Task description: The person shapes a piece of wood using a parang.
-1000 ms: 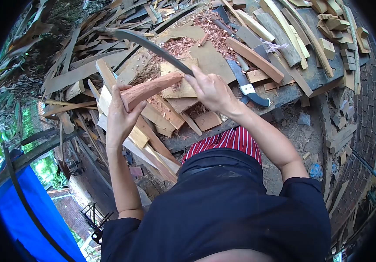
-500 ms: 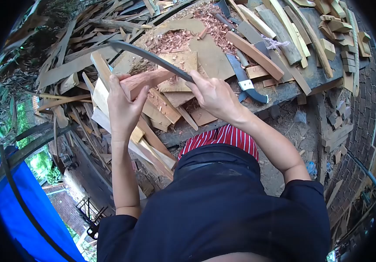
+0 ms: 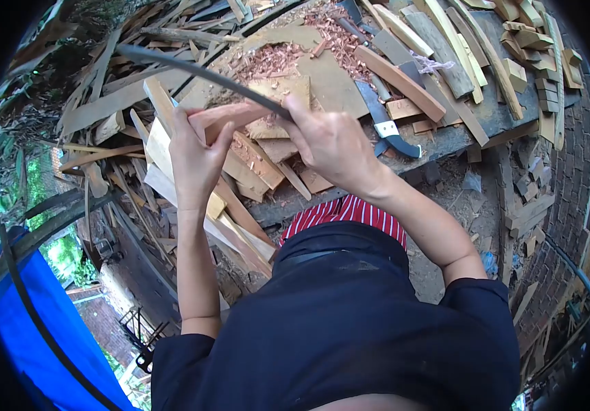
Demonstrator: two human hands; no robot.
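Note:
My left hand [image 3: 195,154] grips the left end of a reddish piece of wood [image 3: 237,115], with the thumb on its near side. My right hand [image 3: 333,145] is closed round the end of a long dark blade [image 3: 199,71], whose handle is hidden in the fist. The blade slants up to the left, beyond the wood piece, and passes close to its right end; whether they touch I cannot tell. Beneath the wood lies a pale board [image 3: 295,91] with shavings on it.
A knife with a black and white handle [image 3: 386,129] lies on the dark bench [image 3: 439,142] at the right, beside a reddish plank [image 3: 404,85]. Wood shavings [image 3: 271,60] cover the bench's far part. Small blocks [image 3: 547,96] are stacked at the far right. A blue sheet [image 3: 55,322] hangs at lower left.
The blade has swung and moved left, its tip now farther left and higher. My right hand has shifted slightly left. The wood piece is tilted a little differently in my left hand.

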